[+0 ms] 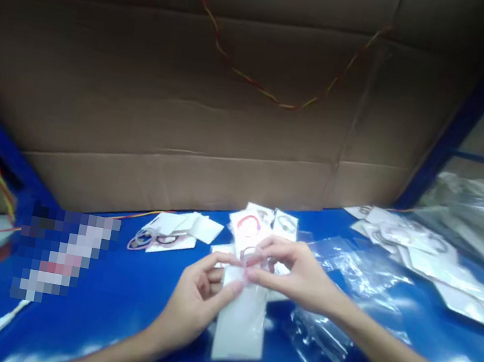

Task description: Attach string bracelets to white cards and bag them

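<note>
Fingers of the left hand (200, 289) and right hand (287, 270) pinch the top of a flat, whitish rectangular packet (241, 324), held above the glossy blue table (107, 307); crinkled clear bags (348, 268) lie to the right.

Glossy, smooth blue tabletop (106, 313); matt cardboard (233, 123); shiny clear plastic bags (353, 266).

Both hands (248, 279) nearly meet, fingertips pinched; forearms angle inward.
</note>
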{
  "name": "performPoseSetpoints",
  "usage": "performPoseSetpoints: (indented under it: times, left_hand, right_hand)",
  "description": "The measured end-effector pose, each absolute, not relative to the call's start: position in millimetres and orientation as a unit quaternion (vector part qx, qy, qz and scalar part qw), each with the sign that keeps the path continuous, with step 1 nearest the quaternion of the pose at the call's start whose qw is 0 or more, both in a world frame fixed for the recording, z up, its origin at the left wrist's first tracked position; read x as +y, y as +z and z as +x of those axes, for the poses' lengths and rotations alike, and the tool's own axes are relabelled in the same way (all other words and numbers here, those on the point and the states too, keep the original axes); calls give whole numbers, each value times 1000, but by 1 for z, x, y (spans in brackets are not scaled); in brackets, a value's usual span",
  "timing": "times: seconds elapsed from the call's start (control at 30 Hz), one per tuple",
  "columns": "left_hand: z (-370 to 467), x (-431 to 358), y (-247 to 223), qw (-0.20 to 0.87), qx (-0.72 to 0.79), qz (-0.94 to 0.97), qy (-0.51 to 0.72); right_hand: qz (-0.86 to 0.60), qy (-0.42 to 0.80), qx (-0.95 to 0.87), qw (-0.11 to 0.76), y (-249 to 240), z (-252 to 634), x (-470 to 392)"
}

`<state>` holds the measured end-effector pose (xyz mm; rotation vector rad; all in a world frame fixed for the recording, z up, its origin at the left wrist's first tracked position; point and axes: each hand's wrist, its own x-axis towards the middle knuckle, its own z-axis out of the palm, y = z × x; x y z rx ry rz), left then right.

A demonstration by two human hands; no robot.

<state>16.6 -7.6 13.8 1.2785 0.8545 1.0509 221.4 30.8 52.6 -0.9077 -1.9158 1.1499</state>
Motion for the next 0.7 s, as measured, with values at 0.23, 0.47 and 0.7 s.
performPoseSetpoints:
  times: [0.23,0.47,0.7]
  left_hand:
    - [18,-7,15,605,345,555,455]
    - [17,-9,14,598,323,573,457]
    - [18,-14,13,603,308,586,445]
  right_hand:
    - [-327,419,-774,343,52,222,30]
    - [-302,436,-795,294,53,225,32]
    - [-340,479,-731,347,52,225,34]
